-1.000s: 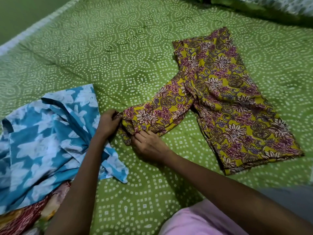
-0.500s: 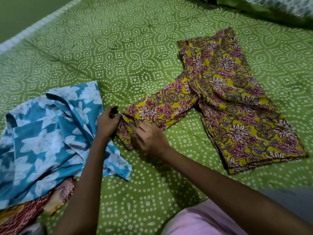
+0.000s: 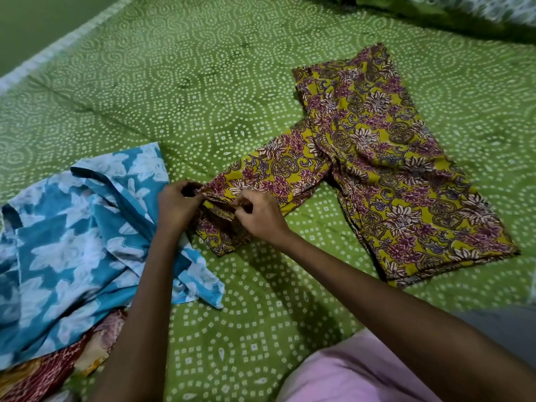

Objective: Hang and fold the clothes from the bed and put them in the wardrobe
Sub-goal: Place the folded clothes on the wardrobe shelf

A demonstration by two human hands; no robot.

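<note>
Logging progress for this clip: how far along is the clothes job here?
Early. Done: the yellow floral garment lies flattened on the green bedsheet. In hand: the left hand and right hand both pinch its sleeve end. Left: the blue floral garment and the red patterned cloth beneath lie unfolded; no wardrobe in view.

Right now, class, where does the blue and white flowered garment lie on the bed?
In the head view, the blue and white garment lies at the left on the green bedsheet, under the left forearm, left of the yellow floral garment.
</note>
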